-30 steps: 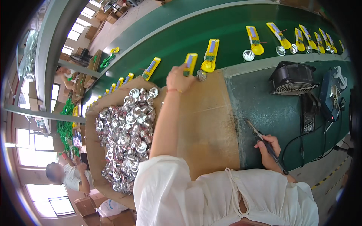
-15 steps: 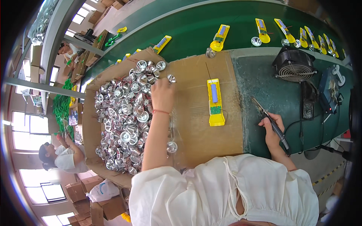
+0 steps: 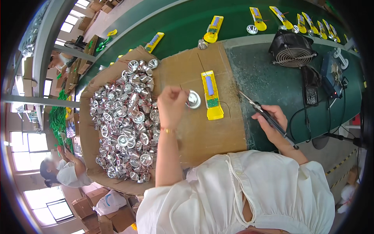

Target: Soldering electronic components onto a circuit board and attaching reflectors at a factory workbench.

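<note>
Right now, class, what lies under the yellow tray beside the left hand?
The yellow tray lies on a brown cardboard sheet spread over the green bench. What the tray itself covers cannot be seen.

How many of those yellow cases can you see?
About 9 yellow cases: one on the cardboard by the left hand, two on the green belt just beyond it, some six crowding the belt's far right, where overlaps may hide more.

A heap of shiny, mirror-bright metal reflector cups [image 3: 124, 121] lay on matt brown cardboard [image 3: 202, 132]. One glossy silver cup [image 3: 193, 99] sat beside a smooth yellow plastic casing [image 3: 212, 95]. The bench mat [image 3: 272, 89] looked dull green, the fan grille [image 3: 291, 57] bare wire.
</note>
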### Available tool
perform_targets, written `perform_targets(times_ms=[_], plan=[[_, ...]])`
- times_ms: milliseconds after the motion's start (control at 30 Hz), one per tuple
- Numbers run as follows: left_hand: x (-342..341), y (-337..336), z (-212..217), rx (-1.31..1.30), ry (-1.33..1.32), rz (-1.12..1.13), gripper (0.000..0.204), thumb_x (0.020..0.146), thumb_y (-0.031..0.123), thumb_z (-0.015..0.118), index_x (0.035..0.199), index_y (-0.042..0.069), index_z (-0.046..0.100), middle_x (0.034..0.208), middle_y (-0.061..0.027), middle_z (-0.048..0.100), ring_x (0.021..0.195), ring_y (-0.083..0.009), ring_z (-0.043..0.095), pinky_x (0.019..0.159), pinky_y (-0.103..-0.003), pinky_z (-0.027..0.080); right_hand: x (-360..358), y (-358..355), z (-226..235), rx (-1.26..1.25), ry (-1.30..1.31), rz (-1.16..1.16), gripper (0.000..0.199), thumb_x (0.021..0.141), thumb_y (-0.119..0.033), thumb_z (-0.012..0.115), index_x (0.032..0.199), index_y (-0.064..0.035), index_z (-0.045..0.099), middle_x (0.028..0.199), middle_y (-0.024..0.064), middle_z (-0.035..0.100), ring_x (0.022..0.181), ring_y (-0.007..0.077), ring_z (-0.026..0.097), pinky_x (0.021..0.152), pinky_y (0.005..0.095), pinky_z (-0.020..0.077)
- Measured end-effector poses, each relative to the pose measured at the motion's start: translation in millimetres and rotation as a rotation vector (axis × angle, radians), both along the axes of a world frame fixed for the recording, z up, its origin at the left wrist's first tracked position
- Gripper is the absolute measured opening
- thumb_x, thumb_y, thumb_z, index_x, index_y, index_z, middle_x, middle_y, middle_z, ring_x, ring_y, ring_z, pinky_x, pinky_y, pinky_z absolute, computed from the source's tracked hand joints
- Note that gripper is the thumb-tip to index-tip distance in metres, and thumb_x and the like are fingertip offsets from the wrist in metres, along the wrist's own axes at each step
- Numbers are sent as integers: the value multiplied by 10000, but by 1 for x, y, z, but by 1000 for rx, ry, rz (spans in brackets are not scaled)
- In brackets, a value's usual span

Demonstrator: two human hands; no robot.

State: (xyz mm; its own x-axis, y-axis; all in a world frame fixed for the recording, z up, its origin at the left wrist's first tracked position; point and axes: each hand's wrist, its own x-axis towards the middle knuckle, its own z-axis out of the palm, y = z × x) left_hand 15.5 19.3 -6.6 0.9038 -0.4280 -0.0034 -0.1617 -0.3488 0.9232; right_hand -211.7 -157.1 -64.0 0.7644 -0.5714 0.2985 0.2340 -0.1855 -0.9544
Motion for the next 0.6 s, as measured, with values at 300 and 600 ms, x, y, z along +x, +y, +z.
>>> perform_targets(times_ms=[300, 600], plan=[[-58, 21, -50, 53, 256, -13, 212, 802, 189, 644, 799, -21, 667, 586, -28, 606, 513, -54, 501, 474, -214, 389, 30, 7, 9, -244, 106, 5, 153, 728, -101, 679, 831, -2, 624, 685, 63, 606, 570, 134, 567, 515, 242, 435], [-53, 13, -65, 206, 40, -134, 150, 765, 134, 650, 739, -14, 654, 728, -71, 572, 647, -119, 517, 555, -252, 405, 37, 24, -2, -10, 269, 39, 153, 748, -112, 662, 842, -6, 606, 699, 47, 607, 611, 96, 549, 550, 226, 426]])
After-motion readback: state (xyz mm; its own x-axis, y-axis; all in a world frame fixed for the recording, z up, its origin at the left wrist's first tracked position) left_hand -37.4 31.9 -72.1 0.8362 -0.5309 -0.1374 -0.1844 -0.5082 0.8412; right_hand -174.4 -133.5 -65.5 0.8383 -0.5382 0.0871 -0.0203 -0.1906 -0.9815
